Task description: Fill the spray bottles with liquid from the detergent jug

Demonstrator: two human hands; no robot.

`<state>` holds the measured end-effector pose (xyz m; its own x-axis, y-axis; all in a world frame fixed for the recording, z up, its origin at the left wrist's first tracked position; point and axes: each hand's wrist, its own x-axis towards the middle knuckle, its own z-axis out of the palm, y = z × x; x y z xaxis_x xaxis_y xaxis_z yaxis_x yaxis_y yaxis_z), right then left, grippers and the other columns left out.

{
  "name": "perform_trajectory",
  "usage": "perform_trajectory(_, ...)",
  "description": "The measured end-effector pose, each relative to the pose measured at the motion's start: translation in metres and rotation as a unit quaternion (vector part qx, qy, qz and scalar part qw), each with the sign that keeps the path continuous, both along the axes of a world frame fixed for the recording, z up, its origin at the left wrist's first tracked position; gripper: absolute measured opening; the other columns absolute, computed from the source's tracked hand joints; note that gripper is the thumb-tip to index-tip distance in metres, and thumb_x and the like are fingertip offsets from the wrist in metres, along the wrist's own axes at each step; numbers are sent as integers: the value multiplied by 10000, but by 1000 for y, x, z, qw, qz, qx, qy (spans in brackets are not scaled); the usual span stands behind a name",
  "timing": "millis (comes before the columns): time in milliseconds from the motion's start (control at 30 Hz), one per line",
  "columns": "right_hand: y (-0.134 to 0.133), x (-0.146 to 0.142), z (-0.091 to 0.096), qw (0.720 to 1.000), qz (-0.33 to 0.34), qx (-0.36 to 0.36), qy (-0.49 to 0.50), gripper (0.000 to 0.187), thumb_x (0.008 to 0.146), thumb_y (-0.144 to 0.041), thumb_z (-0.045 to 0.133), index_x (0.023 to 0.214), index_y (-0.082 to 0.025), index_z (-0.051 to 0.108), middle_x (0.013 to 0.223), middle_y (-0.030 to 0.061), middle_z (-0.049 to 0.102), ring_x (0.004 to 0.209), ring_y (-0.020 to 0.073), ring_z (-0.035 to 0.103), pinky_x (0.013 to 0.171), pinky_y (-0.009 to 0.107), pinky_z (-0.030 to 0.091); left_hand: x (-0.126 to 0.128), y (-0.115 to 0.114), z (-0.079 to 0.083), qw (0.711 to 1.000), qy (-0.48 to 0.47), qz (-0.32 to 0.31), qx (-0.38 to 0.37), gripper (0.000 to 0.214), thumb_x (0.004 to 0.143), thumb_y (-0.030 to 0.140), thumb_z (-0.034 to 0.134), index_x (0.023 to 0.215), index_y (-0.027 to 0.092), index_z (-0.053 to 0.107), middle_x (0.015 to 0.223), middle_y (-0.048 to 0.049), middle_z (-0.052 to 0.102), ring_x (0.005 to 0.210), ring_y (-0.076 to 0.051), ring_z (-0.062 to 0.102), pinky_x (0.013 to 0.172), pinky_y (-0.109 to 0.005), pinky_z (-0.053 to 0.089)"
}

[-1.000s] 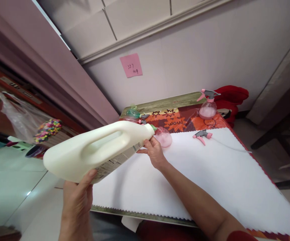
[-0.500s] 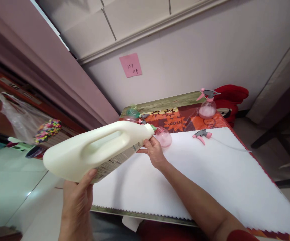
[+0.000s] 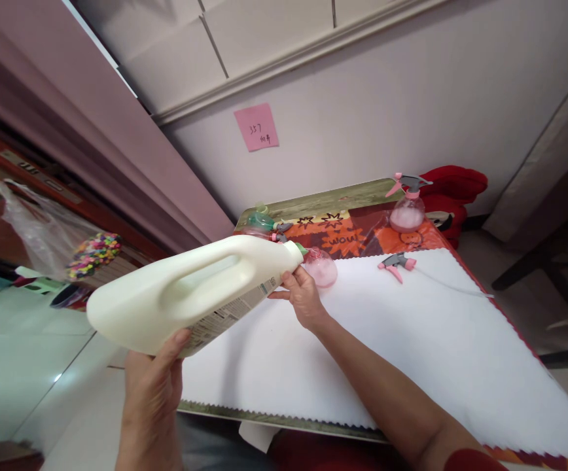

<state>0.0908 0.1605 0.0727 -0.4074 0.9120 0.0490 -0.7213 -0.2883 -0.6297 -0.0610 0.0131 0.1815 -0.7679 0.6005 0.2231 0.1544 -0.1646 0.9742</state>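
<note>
A large cream-coloured jug (image 3: pixel 146 294) with a moulded handle is tilted on its side over the table, its green spout (image 3: pixel 302 248) pointing right. My left hand (image 3: pixel 159 373) grips the jug's base end from below, thumb on the label side. Near the neck, my right hand (image 3: pixel 303 297) is closed on the jug's lower side. The spout lies at the mouth of a round pink spray bottle (image 3: pixel 322 271) standing without its head; I cannot tell whether they touch. A grey and pink trigger spray head (image 3: pixel 398 265) with a clear tube lies on the white sheet to the right.
A pink spray bottle (image 3: pixel 406 212) with its head on stands at the back right. Green and pink bottles (image 3: pixel 264 222) lie at the back left. A white scalloped sheet (image 3: pixel 387 340) covers the table. Beyond are a red plush toy (image 3: pixel 461 186) and a plastic bag (image 3: pixel 36 226) at left.
</note>
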Motion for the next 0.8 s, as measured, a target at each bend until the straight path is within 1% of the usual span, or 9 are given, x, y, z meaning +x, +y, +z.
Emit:
perform_trajectory(133,0,0,0,1000,2,1,3,543,765,-550,819,1147,-207,642,1067,43,675,914,196,688,716,402,693,2,0,2,1000,1,-3,-3,809,482,356,973,1240,216,730,1181,-69,760,1058,-254,698,864,-284,603)
perform_trajectory(267,1,1,0,1000,2,-3,3,551,762,-548,823,1153,-207,639,1072,42,672,925,198,688,705,392,693,3,1,3,1000,0,-6,0,810,493,336,969,1256,216,724,1189,-69,754,1001,-229,697,805,-256,606)
perform_trajectory(433,1,1,1,1000,0,-2,4,534,761,-545,822,1138,-213,643,1074,43,679,912,198,688,729,416,693,3,1,3,1000,0,-2,-3,795,486,330,964,1239,223,734,1172,-67,755,986,-234,693,768,-252,607)
perform_trajectory(533,1,1,1,1000,0,-3,3,532,756,-547,822,1133,-216,645,1074,41,683,916,200,688,740,421,694,4,1,3,1000,2,2,-4,809,481,343,966,1246,228,731,1185,-65,754,1007,-240,690,779,-251,604)
perform_trajectory(700,1,2,2,1000,1,-1,5,530,752,-554,825,1120,-219,641,1071,41,683,919,200,689,740,416,694,4,1,4,1000,-3,-5,0,827,469,343,976,1252,242,729,1141,-41,758,950,-213,689,791,-246,605)
perform_trajectory(800,1,2,2,1000,2,-1,2,526,751,-556,823,1113,-220,643,1052,39,686,911,198,688,752,429,692,4,1,3,1000,-4,-3,-4,824,468,348,976,1248,246,729,1140,-41,761,983,-226,695,829,-262,604)
